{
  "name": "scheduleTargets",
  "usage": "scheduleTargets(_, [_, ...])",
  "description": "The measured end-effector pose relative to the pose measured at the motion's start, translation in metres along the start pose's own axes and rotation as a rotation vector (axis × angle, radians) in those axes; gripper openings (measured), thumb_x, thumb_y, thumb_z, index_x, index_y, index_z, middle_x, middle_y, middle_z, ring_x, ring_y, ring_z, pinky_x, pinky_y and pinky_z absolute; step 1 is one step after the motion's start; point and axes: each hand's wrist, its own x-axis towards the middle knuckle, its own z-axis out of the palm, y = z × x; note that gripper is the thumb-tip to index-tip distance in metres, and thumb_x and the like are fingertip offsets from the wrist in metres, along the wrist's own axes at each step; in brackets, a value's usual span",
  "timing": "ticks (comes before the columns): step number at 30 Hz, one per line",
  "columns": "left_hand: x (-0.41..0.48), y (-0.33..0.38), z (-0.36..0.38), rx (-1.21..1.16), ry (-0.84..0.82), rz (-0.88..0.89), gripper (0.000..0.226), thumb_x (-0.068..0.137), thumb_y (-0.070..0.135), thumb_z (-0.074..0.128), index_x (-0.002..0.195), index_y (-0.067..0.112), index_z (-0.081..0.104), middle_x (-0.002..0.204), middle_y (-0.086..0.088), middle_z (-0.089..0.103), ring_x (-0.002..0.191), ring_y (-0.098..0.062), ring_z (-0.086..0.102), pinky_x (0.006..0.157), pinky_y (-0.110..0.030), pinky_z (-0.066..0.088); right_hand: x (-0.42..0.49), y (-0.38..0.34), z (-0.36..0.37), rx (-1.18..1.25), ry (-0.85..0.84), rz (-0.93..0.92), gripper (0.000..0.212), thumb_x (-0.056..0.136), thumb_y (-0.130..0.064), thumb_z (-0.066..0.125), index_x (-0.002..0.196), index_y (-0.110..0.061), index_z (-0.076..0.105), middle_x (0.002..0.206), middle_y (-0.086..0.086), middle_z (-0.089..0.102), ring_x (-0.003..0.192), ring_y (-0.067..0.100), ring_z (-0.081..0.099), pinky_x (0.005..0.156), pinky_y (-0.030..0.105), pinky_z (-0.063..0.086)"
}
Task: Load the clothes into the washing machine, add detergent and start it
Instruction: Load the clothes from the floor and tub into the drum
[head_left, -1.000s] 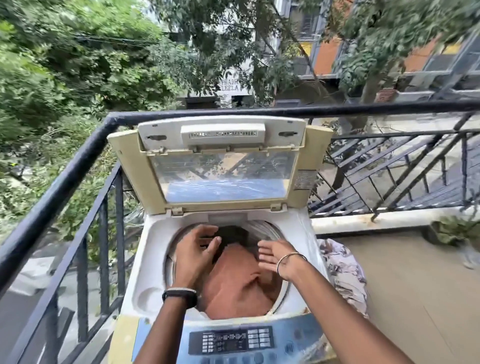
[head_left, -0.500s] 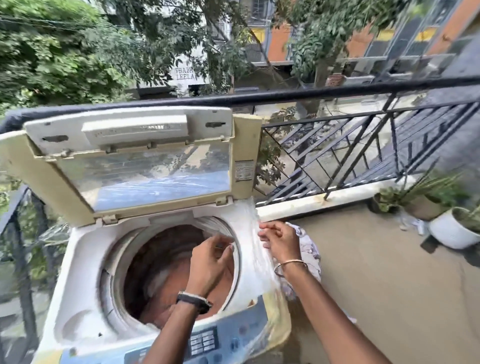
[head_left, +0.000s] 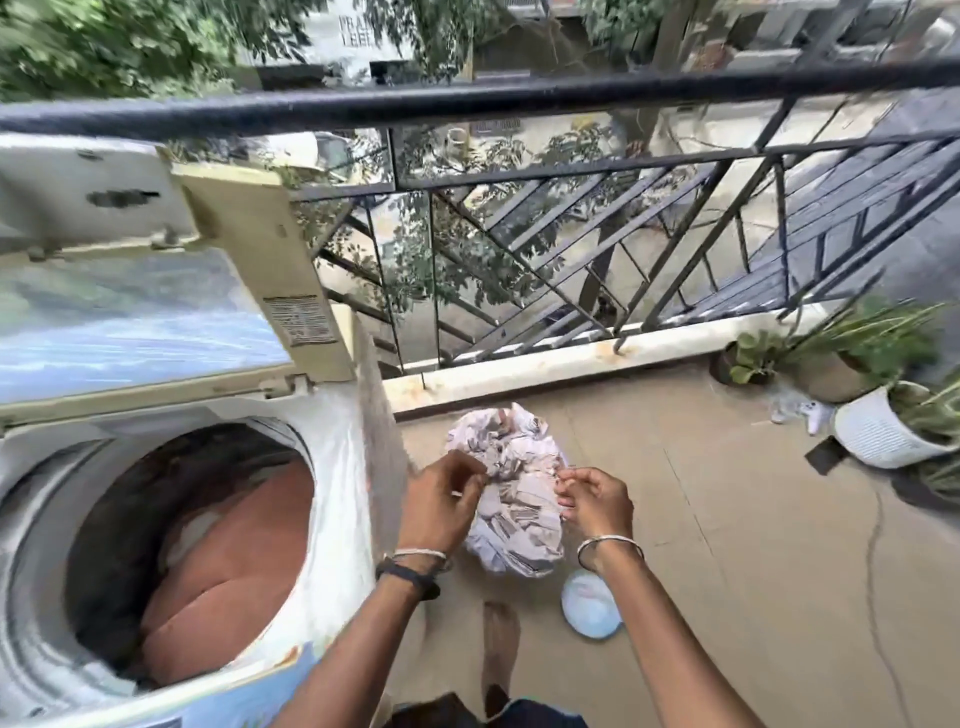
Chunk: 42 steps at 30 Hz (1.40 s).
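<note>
— Where's the washing machine (head_left: 332, 467) and what's in it?

— It stands at the left with its lid (head_left: 156, 291) raised upright against the balcony railing (head_left: 519, 98). The drum is open and an orange-brown cloth (head_left: 223, 561) lies inside, filling much of the lower part.

— And the hands?

— Both are off to the right of the machine, over a crumpled bundle of pale printed clothes (head_left: 511, 499) that sits on the tiled floor (head_left: 727, 545) just beside the machine's side wall. The left hand (head_left: 441, 501) has its fingers curled narrow, pinching at the bundle's left edge. The right hand (head_left: 595, 501) is curled in the same way at the right edge; I can't tell for sure whether it truly grips cloth or only touches it.

— Anything around them?

— A round, pale blue-and-white thing (head_left: 589, 603), too blurred to identify, lies on the floor just below the right wrist. A bare foot (head_left: 498, 639) stands near it. Well apart, in the right corner, are potted plants, one in a white pot (head_left: 878, 431) and others in darker pots behind. A thin cable (head_left: 878, 571) trails across the floor at the right.

— What blocks the way?

— Only the machine's side wall stands between bundle and drum.
</note>
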Motion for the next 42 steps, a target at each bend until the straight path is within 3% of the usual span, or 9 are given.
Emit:
scheduleTargets(5, [0.041, -0.022, 0.061, 0.083, -0.018, -0.156, 0.009, 0.081, 0.009, 0.066, 0.085, 0.017, 0.069, 0.071, 0.008, 0.065, 0.067, -0.013, 0.064, 0.066, -0.026, 0.052, 0.069, 0.043, -0.016, -0.119, 0.001, 0.100, 0.026, 0.080, 0.005, 0.058, 0.069, -0.015, 0.070, 0.061, 0.007, 0.070, 0.049, 0.018, 0.057, 0.055, 0.032, 0.050])
scheduleTargets(10, [0.069, -0.071, 0.113, 0.172, -0.070, -0.328, 0.013, 0.080, 0.016, 0.065, 0.093, 0.016, 0.066, 0.085, -0.005, 0.073, 0.079, -0.026, 0.069, 0.068, -0.034, 0.054, 0.141, 0.124, -0.008, -0.378, -0.043, 0.177, 0.029, 0.078, -0.018, 0.059, 0.063, -0.039, 0.072, 0.063, -0.001, 0.071, 0.061, 0.021, 0.061, 0.072, 0.046, 0.057])
scheduleTargets(15, [0.086, -0.110, 0.151, 0.164, -0.034, -0.356, 0.009, 0.080, 0.024, 0.061, 0.085, 0.018, 0.066, 0.079, 0.000, 0.073, 0.073, -0.020, 0.069, 0.063, -0.029, 0.048, 0.168, 0.139, 0.010, -0.570, -0.056, 0.310, 0.017, 0.083, -0.012, 0.062, 0.089, -0.012, 0.078, 0.101, 0.015, 0.075, 0.100, 0.035, 0.068, 0.080, 0.031, 0.050])
scheduleTargets(19, [0.103, -0.140, 0.180, 0.147, -0.035, -0.371, 0.009, 0.080, 0.028, 0.060, 0.083, 0.022, 0.066, 0.078, 0.005, 0.072, 0.071, -0.014, 0.067, 0.064, -0.029, 0.052, 0.204, 0.166, 0.024, -0.655, -0.164, 0.424, 0.026, 0.079, -0.026, 0.064, 0.098, -0.009, 0.071, 0.116, 0.020, 0.069, 0.111, 0.038, 0.063, 0.086, 0.033, 0.047])
scheduleTargets(26, [0.130, -0.187, 0.223, 0.203, -0.095, -0.329, 0.012, 0.081, 0.015, 0.069, 0.078, 0.025, 0.064, 0.067, 0.013, 0.059, 0.064, -0.006, 0.056, 0.057, -0.009, 0.035, 0.275, 0.235, 0.042, -0.670, -0.218, 0.591, 0.077, 0.075, -0.028, 0.082, 0.134, 0.003, 0.043, 0.134, 0.022, 0.057, 0.121, 0.036, 0.058, 0.099, 0.039, 0.047])
scheduleTargets(28, [0.135, -0.198, 0.229, 0.224, -0.086, -0.330, 0.013, 0.082, 0.015, 0.069, 0.078, 0.025, 0.063, 0.065, 0.015, 0.056, 0.061, 0.000, 0.052, 0.057, -0.002, 0.033, 0.285, 0.256, 0.043, -0.737, -0.202, 0.573, 0.078, 0.073, -0.030, 0.083, 0.132, 0.002, 0.044, 0.132, 0.023, 0.058, 0.120, 0.037, 0.058, 0.098, 0.043, 0.048])
scheduleTargets(31, [0.138, -0.207, 0.233, 0.196, -0.064, -0.352, 0.010, 0.081, 0.011, 0.068, 0.080, 0.021, 0.067, 0.064, 0.019, 0.057, 0.064, 0.010, 0.058, 0.059, -0.001, 0.035, 0.285, 0.253, 0.043, -0.840, -0.142, 0.505, 0.053, 0.080, -0.024, 0.076, 0.123, -0.002, 0.054, 0.128, 0.022, 0.061, 0.119, 0.038, 0.058, 0.092, 0.041, 0.048])
scheduleTargets(36, [0.126, -0.195, 0.230, 0.137, -0.004, -0.415, 0.010, 0.078, 0.014, 0.062, 0.077, 0.023, 0.065, 0.071, 0.008, 0.066, 0.066, -0.012, 0.063, 0.064, -0.023, 0.047, 0.272, 0.231, 0.052, -0.755, -0.078, 0.538, 0.052, 0.078, -0.011, 0.073, 0.122, 0.000, 0.048, 0.122, 0.025, 0.062, 0.115, 0.043, 0.059, 0.091, 0.043, 0.049])
scheduleTargets(42, [0.103, -0.159, 0.219, 0.159, -0.078, -0.495, 0.014, 0.079, 0.009, 0.068, 0.090, 0.018, 0.068, 0.086, 0.003, 0.071, 0.077, -0.016, 0.066, 0.073, -0.028, 0.052, 0.234, 0.191, 0.051, -0.519, -0.146, 0.539, 0.037, 0.071, -0.013, 0.073, 0.107, -0.005, 0.071, 0.100, 0.011, 0.074, 0.097, 0.031, 0.071, 0.073, 0.026, 0.054])
